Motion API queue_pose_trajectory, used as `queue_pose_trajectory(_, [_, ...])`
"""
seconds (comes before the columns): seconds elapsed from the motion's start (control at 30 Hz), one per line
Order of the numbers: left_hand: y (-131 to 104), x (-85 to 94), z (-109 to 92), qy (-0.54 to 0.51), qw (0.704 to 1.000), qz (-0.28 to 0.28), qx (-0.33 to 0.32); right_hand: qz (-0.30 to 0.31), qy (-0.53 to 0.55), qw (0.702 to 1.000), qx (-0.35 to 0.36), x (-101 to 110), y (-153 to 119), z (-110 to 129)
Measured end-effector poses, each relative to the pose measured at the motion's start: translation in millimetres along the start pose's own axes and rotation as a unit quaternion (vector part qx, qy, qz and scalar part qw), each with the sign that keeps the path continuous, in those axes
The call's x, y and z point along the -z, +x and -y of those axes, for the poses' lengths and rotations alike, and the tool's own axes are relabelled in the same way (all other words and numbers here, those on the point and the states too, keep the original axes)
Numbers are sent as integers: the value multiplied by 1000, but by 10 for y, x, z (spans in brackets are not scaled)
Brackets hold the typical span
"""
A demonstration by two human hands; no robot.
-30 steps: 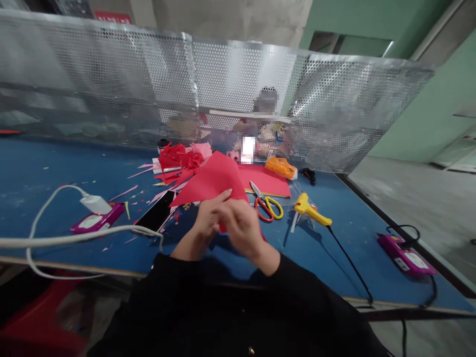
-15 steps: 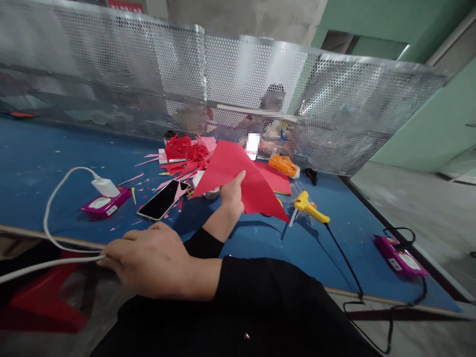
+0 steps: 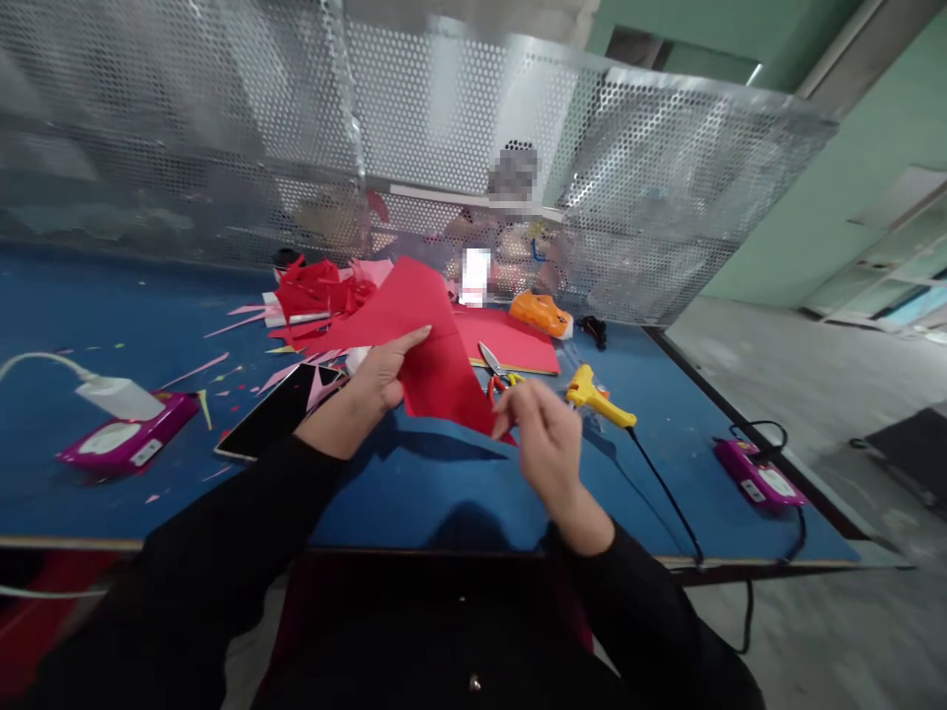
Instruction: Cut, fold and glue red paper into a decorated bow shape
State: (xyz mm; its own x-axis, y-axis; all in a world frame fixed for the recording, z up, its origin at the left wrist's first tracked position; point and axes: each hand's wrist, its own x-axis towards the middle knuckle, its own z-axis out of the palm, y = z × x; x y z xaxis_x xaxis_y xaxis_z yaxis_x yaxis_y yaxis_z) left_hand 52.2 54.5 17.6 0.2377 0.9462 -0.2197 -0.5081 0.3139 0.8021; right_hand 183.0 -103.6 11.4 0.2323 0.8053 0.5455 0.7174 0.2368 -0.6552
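My left hand point(image 3: 381, 375) holds a folded sheet of red paper point(image 3: 436, 360) above the table, its thumb and forefinger stretched along the paper's face. At the paper's lower right corner, my right hand point(image 3: 547, 434) is closed, fingertips pinched at that edge. Just behind the right hand lie scissors point(image 3: 491, 359) with red and yellow handles, partly hidden by paper and hand. Under and behind the raised paper is a stack of red sheets point(image 3: 529, 340).
Red paper scraps point(image 3: 315, 291) are heaped at back left, near a black phone point(image 3: 266, 419). A purple power strip point(image 3: 125, 434) holds a white charger point(image 3: 122, 397). Right: a yellow glue gun point(image 3: 599, 396), an orange packet point(image 3: 542, 314), another purple power strip point(image 3: 759, 478). Perforated metal screen point(image 3: 459, 108) behind.
My right hand has let go of the white cable at the left and moved right to the paper's corner. The view has shifted, and the scissors now show.
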Motion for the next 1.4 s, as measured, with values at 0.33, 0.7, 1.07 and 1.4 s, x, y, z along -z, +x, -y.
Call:
queue_pose_trajectory(0.33, [-130, 114, -82, -5, 1000, -13, 5, 149, -331, 905, -221, -282, 509, -773])
queue_pose_trajectory(0.7, [-131, 119, 46, 14, 992, -16, -123, 70, -74, 949, -299, -278, 482, -893])
queue_pose_trajectory(1.07, [-330, 13, 143, 17, 998, 34, -57, 4, 354, 901, -251, -203, 407, -422])
queue_pose_trajectory(1.4, [-350, 88, 386, 98, 994, 48, -10, 11, 393, 885, -251, -223, 353, -361])
